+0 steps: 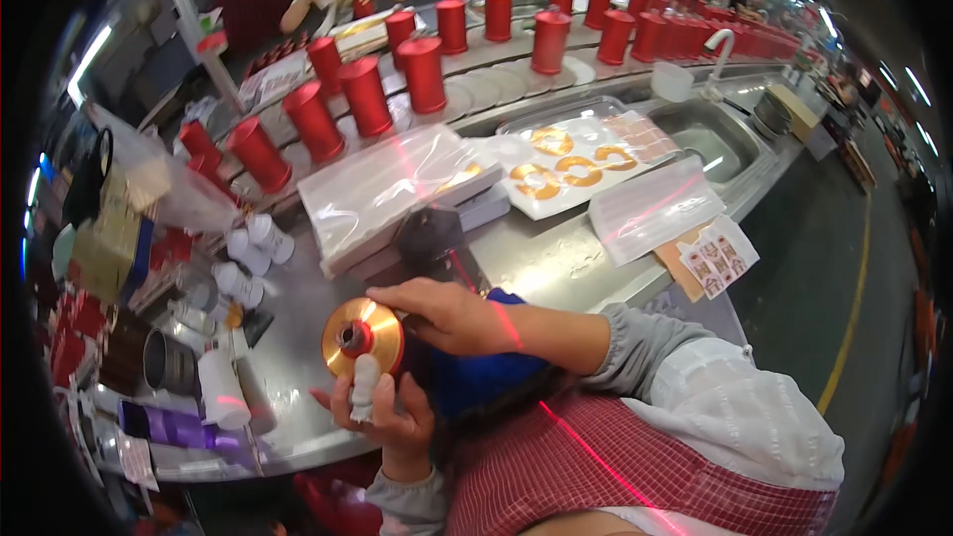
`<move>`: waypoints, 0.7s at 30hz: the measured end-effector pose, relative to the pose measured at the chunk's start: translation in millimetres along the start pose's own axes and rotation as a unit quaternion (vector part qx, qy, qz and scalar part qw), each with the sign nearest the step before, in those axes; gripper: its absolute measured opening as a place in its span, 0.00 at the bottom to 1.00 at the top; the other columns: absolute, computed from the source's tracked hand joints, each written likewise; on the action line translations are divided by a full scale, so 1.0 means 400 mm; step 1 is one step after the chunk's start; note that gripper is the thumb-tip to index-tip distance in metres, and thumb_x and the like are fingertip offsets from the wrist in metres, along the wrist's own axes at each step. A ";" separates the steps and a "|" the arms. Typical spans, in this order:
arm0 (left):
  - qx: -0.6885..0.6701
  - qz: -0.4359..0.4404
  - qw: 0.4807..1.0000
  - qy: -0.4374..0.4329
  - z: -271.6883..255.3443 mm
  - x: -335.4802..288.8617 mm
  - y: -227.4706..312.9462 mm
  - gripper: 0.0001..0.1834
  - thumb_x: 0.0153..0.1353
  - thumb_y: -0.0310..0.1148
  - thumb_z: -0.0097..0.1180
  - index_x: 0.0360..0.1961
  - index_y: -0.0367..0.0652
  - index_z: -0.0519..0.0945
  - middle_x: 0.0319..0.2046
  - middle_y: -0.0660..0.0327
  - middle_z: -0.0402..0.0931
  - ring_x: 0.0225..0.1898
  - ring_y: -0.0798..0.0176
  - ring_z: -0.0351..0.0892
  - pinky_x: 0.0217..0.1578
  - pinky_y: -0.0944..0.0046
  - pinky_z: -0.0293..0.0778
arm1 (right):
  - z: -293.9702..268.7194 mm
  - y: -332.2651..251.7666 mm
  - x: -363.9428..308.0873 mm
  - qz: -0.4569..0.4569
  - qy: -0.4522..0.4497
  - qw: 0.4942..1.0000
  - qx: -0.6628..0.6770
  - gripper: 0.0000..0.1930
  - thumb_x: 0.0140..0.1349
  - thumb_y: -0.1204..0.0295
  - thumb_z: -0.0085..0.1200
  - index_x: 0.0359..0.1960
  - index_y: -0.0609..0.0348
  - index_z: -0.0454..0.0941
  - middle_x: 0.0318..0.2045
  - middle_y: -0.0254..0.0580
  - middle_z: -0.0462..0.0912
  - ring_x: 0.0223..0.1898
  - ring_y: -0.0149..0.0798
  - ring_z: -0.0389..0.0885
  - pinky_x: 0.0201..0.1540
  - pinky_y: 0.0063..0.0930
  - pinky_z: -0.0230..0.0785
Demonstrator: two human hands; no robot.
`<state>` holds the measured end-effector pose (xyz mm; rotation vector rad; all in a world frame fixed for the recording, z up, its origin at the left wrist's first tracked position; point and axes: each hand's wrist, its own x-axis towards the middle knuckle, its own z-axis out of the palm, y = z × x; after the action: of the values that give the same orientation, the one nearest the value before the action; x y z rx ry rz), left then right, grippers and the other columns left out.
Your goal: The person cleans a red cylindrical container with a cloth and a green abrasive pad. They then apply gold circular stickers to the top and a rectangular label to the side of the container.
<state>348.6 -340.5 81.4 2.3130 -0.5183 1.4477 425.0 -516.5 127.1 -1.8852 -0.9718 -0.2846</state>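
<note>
A red canister (385,330) is turned so that its round end faces up. That end carries a shiny gold ring around a red neck with a dark middle. My left hand (392,425) grips it from below, its fingers curled at the near rim. One of those fingers appears wrapped in white. Reaching across from the right, my right hand (437,310) lies along the canister's far side, with the fingertips at the gold rim. The canister's body is mostly hidden behind my hands. A blue cloth (486,367) lies beneath my right forearm.
White sheets with gold ring decals (581,171) lie beyond my hands, beside a plastic-covered box (387,184). Red canisters (365,99) stand in a long curved row behind. A sink (720,139) is at the right; white bottles (238,283) and a purple box (174,425) at the left.
</note>
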 end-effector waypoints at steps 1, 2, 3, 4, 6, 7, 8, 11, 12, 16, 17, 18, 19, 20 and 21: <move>-0.009 -0.003 1.000 -0.005 -0.014 -0.012 -0.002 0.31 0.60 0.43 0.59 0.56 0.40 0.61 0.60 0.47 0.60 0.60 0.42 0.60 0.65 0.33 0.44 | 0.004 0.000 -0.002 0.001 -0.007 1.000 0.003 0.30 0.53 0.84 0.54 0.62 0.59 0.65 0.52 0.51 0.75 0.53 0.51 0.74 0.56 0.37 0.68; -0.067 -0.029 0.997 -0.017 -0.024 0.014 0.006 0.34 0.60 0.45 0.59 0.59 0.39 0.58 0.61 0.45 0.57 0.61 0.43 0.59 0.66 0.35 0.45 | 0.000 -0.014 0.009 -0.017 0.007 1.000 -0.015 0.30 0.52 0.83 0.55 0.60 0.59 0.68 0.52 0.51 0.76 0.53 0.51 0.75 0.55 0.38 0.69; -0.197 -0.096 0.975 0.027 0.012 0.029 0.007 0.42 0.58 0.47 0.61 0.63 0.37 0.52 0.64 0.44 0.51 0.63 0.43 0.57 0.65 0.41 0.51 | -0.010 0.001 0.007 -0.014 0.044 0.996 -0.072 0.27 0.51 0.83 0.56 0.57 0.59 0.71 0.52 0.51 0.77 0.54 0.51 0.76 0.55 0.38 0.70; -0.297 -0.188 0.936 0.027 0.025 0.020 0.009 0.51 0.56 0.49 0.63 0.67 0.35 0.44 0.65 0.45 0.48 0.65 0.45 0.56 0.64 0.49 0.57 | -0.028 0.002 0.016 -0.004 0.073 0.994 -0.080 0.24 0.50 0.82 0.57 0.52 0.61 0.73 0.50 0.51 0.78 0.53 0.52 0.76 0.54 0.37 0.71; -0.393 -0.297 0.870 -0.004 0.020 0.046 0.003 0.58 0.50 0.48 0.69 0.67 0.31 0.43 0.63 0.44 0.51 0.63 0.49 0.58 0.63 0.55 0.57 | -0.073 -0.042 0.058 0.085 0.086 0.990 -0.065 0.16 0.56 0.76 0.58 0.47 0.61 0.74 0.43 0.49 0.81 0.46 0.41 0.81 0.48 0.32 0.72; -0.459 -0.341 0.821 -0.003 0.018 0.062 0.009 0.58 0.47 0.44 0.72 0.67 0.32 0.44 0.60 0.45 0.57 0.61 0.51 0.64 0.61 0.57 0.61 | -0.092 -0.065 0.089 0.162 0.080 0.984 -0.006 0.14 0.57 0.74 0.59 0.46 0.61 0.75 0.39 0.49 0.82 0.43 0.38 0.82 0.45 0.31 0.73; -0.469 -0.348 0.812 -0.006 0.015 0.067 0.003 0.58 0.46 0.44 0.73 0.67 0.32 0.46 0.58 0.46 0.61 0.59 0.52 0.66 0.60 0.58 0.63 | -0.098 -0.054 0.113 0.143 0.025 0.989 0.018 0.14 0.58 0.72 0.59 0.45 0.61 0.76 0.36 0.46 0.82 0.40 0.34 0.81 0.44 0.29 0.73; -0.497 -0.350 0.794 -0.024 0.012 0.055 -0.019 0.56 0.43 0.43 0.74 0.66 0.33 0.50 0.55 0.49 0.66 0.57 0.54 0.69 0.58 0.59 0.65 | -0.083 -0.016 0.185 0.127 -0.061 0.989 0.052 0.13 0.59 0.69 0.60 0.42 0.63 0.77 0.32 0.38 0.81 0.35 0.28 0.78 0.40 0.26 0.72; -0.507 -0.348 0.788 -0.031 0.014 0.053 -0.026 0.56 0.43 0.43 0.74 0.65 0.33 0.52 0.54 0.49 0.67 0.57 0.55 0.70 0.58 0.59 0.65 | -0.087 0.001 0.213 0.130 -0.063 0.988 0.046 0.13 0.59 0.69 0.59 0.42 0.63 0.77 0.31 0.37 0.81 0.35 0.27 0.77 0.40 0.25 0.72; -0.519 -0.341 0.783 -0.046 0.020 0.050 -0.047 0.52 0.41 0.44 0.74 0.63 0.34 0.58 0.54 0.52 0.67 0.56 0.57 0.70 0.57 0.60 0.66 | -0.063 -0.003 0.295 0.065 -0.210 0.975 0.019 0.15 0.59 0.69 0.60 0.44 0.63 0.78 0.34 0.36 0.82 0.38 0.26 0.77 0.44 0.24 0.70; -0.517 -0.326 0.789 -0.057 0.024 0.049 -0.057 0.53 0.41 0.43 0.74 0.63 0.34 0.58 0.54 0.52 0.67 0.56 0.57 0.70 0.57 0.60 0.65 | -0.054 0.003 0.317 0.052 -0.210 0.975 -0.057 0.14 0.60 0.70 0.59 0.45 0.62 0.78 0.36 0.33 0.80 0.40 0.25 0.75 0.45 0.23 0.69; -0.515 -0.312 0.795 -0.069 0.025 0.047 -0.069 0.53 0.40 0.43 0.74 0.63 0.34 0.58 0.54 0.52 0.67 0.56 0.57 0.70 0.57 0.60 0.65 | -0.050 -0.003 0.324 0.053 -0.230 0.972 -0.010 0.14 0.60 0.69 0.59 0.45 0.62 0.78 0.36 0.34 0.81 0.40 0.26 0.76 0.45 0.23 0.69; -0.514 -0.297 0.801 -0.081 0.026 0.047 -0.077 0.53 0.40 0.43 0.74 0.63 0.34 0.58 0.55 0.52 0.67 0.56 0.57 0.70 0.58 0.60 0.65 | -0.051 -0.014 0.332 0.054 -0.249 0.966 0.037 0.14 0.59 0.69 0.59 0.45 0.62 0.78 0.36 0.35 0.81 0.40 0.27 0.76 0.45 0.24 0.69; -0.528 -0.306 0.788 -0.077 0.027 0.045 -0.078 0.53 0.40 0.43 0.74 0.63 0.34 0.58 0.55 0.52 0.67 0.57 0.57 0.70 0.58 0.60 0.65 | -0.048 -0.023 0.336 0.057 -0.269 0.958 0.085 0.14 0.59 0.69 0.59 0.44 0.63 0.78 0.36 0.36 0.81 0.40 0.28 0.76 0.45 0.24 0.69; -0.543 -0.314 0.775 -0.073 0.028 0.043 -0.076 0.53 0.39 0.43 0.75 0.63 0.34 0.57 0.55 0.52 0.67 0.57 0.57 0.70 0.58 0.60 0.65 | -0.033 -0.040 0.339 0.025 -0.305 0.951 0.044 0.14 0.59 0.69 0.59 0.44 0.63 0.78 0.35 0.37 0.81 0.39 0.29 0.77 0.45 0.26 0.69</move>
<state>379.2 -321.4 89.0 1.3889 -0.3884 0.3986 504.8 -455.7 220.6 -1.9454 -1.3104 0.3959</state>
